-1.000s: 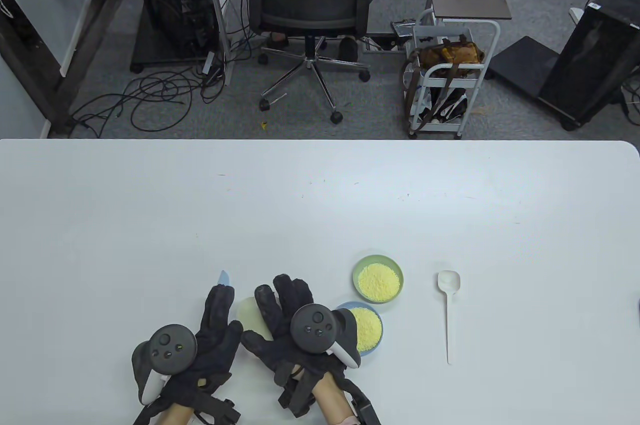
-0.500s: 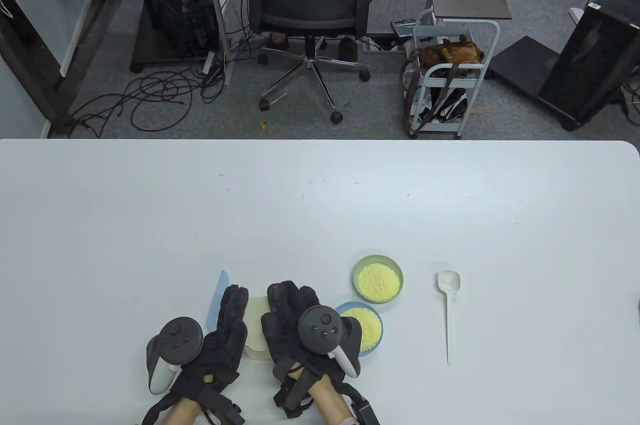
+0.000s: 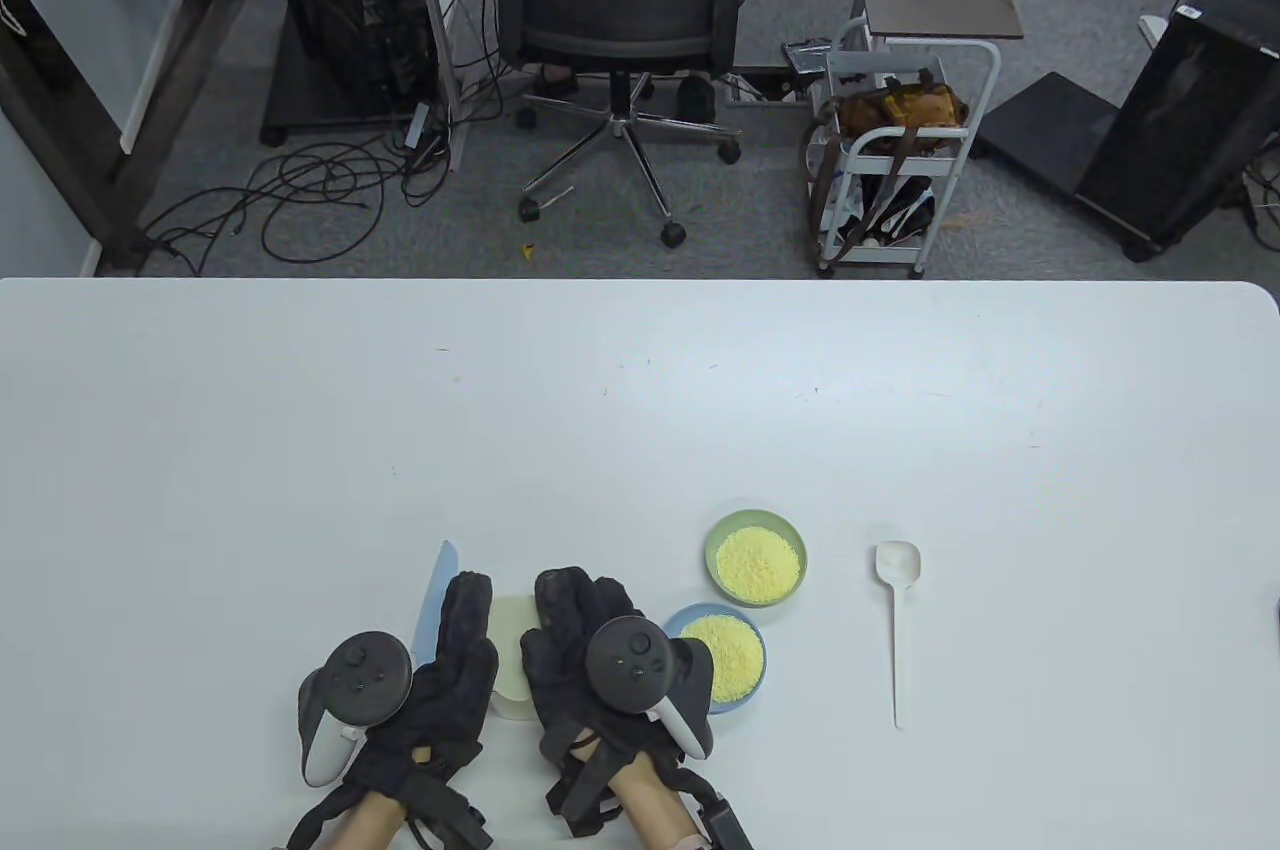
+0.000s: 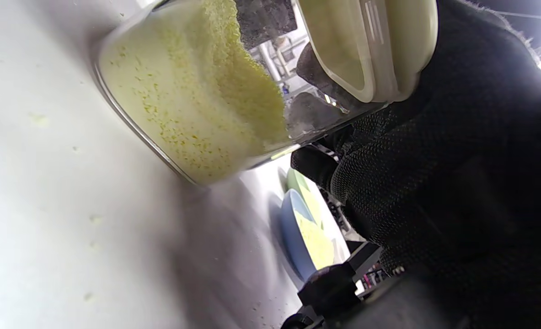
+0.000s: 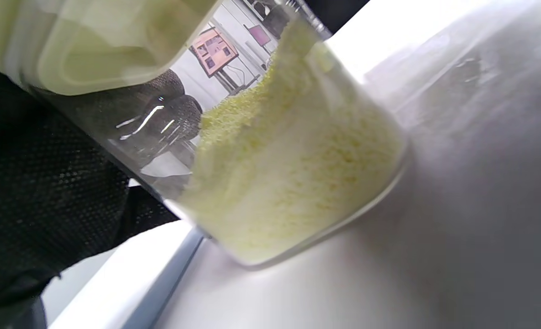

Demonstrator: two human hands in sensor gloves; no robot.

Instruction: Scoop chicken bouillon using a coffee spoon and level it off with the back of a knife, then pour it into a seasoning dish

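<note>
**Bouillon jar held between both hands, lid on, before any scooping**

Between the two hands, a glass jar of chicken bouillon (image 3: 512, 655) is shown standing on the table (image 3: 640, 410), its pale lid (image 4: 375, 45) in place. The jar is flanked by the left hand (image 3: 440, 680) and the right hand (image 3: 585, 660); dark fingers are seen through the glass in both wrist views, so each hand is judged to be curled against a side of the jar. Whether the lid is being gripped cannot be told. In the wrist views the yellow granules (image 5: 293, 155) lie banked to one side and the jar appears tilted, though camera tilt may account for that.

Just left of the left hand, a pale blue knife (image 3: 432, 595) lies flat, its long axis running away from the person and its tip pointing to the far side of the table. Just right of the right hand, a blue dish (image 3: 735, 655) and, beyond it, a green dish (image 3: 756, 558) each hold yellow granules. Well to the right of both hands, the white coffee spoon (image 3: 897, 625) lies untouched, its long axis likewise running away from the person, bowl at the far end and handle towards the near edge.

The task is judged to be at an early stage of the present cycle: the jar is yet to be opened, and scooping, levelling with the knife back and pouring remain.
</note>
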